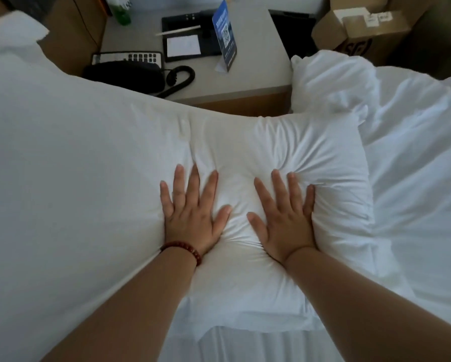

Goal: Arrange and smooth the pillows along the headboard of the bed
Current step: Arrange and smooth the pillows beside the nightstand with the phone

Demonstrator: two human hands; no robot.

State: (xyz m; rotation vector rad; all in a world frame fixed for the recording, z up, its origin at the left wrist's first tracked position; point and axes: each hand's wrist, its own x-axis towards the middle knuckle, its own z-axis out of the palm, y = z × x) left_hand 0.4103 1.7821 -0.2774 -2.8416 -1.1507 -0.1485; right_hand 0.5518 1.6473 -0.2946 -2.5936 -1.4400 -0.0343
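Here, with the left hand [193,218] and right hand [284,220] pressed flat, fingers spread and nothing clasped, on the pillow [245,152] at frame centre, creases are best swept outward.

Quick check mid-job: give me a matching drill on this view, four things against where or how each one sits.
1 left hand
2 telephone
3 blue card
4 cardboard box

A standing on the nightstand, right of the notepad
B top right corner of the view
C pressed flat on the pillow, bracelet on its wrist
D nightstand's left end, cord coiled

Pairs: 1-C, 2-D, 3-A, 4-B
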